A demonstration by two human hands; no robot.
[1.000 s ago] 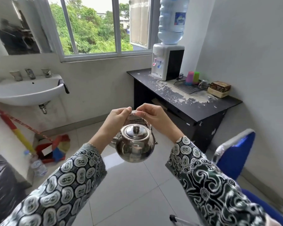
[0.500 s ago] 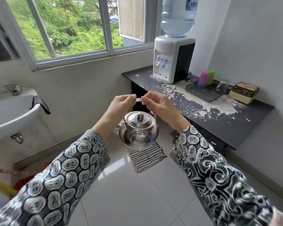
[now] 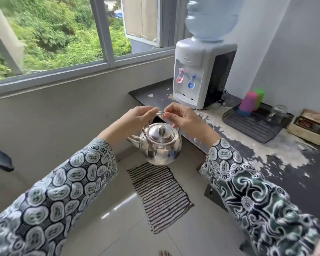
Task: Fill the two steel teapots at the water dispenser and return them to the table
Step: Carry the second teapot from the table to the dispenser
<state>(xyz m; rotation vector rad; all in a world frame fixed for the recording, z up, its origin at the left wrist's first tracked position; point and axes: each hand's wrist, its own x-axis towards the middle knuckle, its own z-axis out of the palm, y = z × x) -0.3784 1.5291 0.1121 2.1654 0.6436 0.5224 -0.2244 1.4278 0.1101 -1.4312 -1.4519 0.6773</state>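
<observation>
While both hands' fingers (image 3: 169, 115) pinch its handle, lidded steel teapot (image 3: 160, 145) hangs nr dispenser (image 3: 201, 72) w/ part-full bottle (image 3: 211, 17).

Teapot (image 3: 160, 144) hangs before dispenser (image 3: 201, 74), seemingly above floor mat (image 3: 159, 194).

The teapot (image 3: 160, 145) is polished steel, mirror-bright. The water dispenser (image 3: 201, 71) has glossy white plastic with a clear plastic bottle (image 3: 211, 17) above. The desk (image 3: 294, 174) at 3 o'clock is matt black, its coating peeling rough. The floor (image 3: 107, 228) is glossy tile; the mat (image 3: 161, 193) is striped cloth.
</observation>
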